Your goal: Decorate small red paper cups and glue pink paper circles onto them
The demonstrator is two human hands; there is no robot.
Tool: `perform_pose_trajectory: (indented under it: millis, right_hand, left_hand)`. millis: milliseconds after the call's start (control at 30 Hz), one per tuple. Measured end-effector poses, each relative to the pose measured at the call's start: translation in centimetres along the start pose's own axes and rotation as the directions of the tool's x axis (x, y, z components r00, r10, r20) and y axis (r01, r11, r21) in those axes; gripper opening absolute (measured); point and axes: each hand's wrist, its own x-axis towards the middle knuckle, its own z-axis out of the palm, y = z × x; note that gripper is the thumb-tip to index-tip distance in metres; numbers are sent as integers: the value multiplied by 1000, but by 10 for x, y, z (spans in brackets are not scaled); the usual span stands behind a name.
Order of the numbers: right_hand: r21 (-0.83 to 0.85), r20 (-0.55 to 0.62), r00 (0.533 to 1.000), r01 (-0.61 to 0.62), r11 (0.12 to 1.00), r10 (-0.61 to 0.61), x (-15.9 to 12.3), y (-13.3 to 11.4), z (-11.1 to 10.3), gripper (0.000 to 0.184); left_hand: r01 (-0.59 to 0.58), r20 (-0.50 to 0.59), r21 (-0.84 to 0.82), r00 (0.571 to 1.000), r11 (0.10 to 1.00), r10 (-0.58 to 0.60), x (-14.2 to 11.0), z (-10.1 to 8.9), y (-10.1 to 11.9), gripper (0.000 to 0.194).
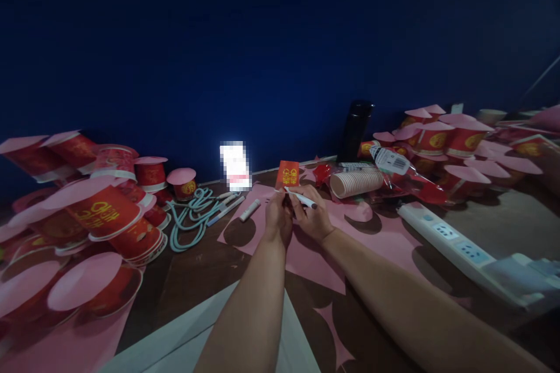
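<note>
Starting at the near edge of the worktop (pixel 184 274), spotting a white panel (pixel 175 335) beneath the left forearm (pixel 249 303). Over by the near left corner, finding red cups (pixel 102 210) with pink discs on them; towards the right edge, a white power strip (pixel 455 245). And into the middle, above a pink sheet (pixel 315 268): gripping a red piece (pixel 289 172) with gold lettering in the left hand (pixel 277 218), with fingers closed in and partly hidden. Pinching a white pen (pixel 303 196) in the right hand (pixel 314 215), with fingers curled tight and the tip at the red piece's near end! Leftward, noting a pale blue cord (pixel 192 224). Rightward, a cup stack (pixel 361 183) on its side. By the far edge, catching a lit screen (pixel 236 163) left and a black bottle (pixel 355 131) right, before a dark blue wall (pixel 280 58).
</note>
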Motion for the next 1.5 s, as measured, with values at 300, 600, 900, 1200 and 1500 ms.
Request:
perform_pose_trajectory:
  millis: [300, 600, 900, 1200, 1500]
  right_hand:
    - [-19, -7, 1000, 9, 1000, -9, 0, 1, -1, 17]
    - [-18, -13, 1000, 6, 1000, -6, 0, 1, -1, 17]
    - [24, 47, 999, 6, 1000, -7, -1, -3, -1, 18]
    - [16, -43, 998, -55, 998, 55, -3, 1, -2, 23]
    - [-16, -16, 999, -52, 998, 52, -1, 3, -2, 22]
  left_hand:
    - [56, -90, -209, 993, 976, -77, 3, 1, 13, 19]
    - [57, -103, -212, 991, 976, -80, 3, 1, 12, 17]
    - [55, -99, -149, 993, 987, -70, 3, 1, 6, 10]
    - [23, -160, -152, 986, 988, -47, -1, 8, 12, 13]
    - [-11, -116, -108, 993, 994, -2, 3, 2, 7, 7]
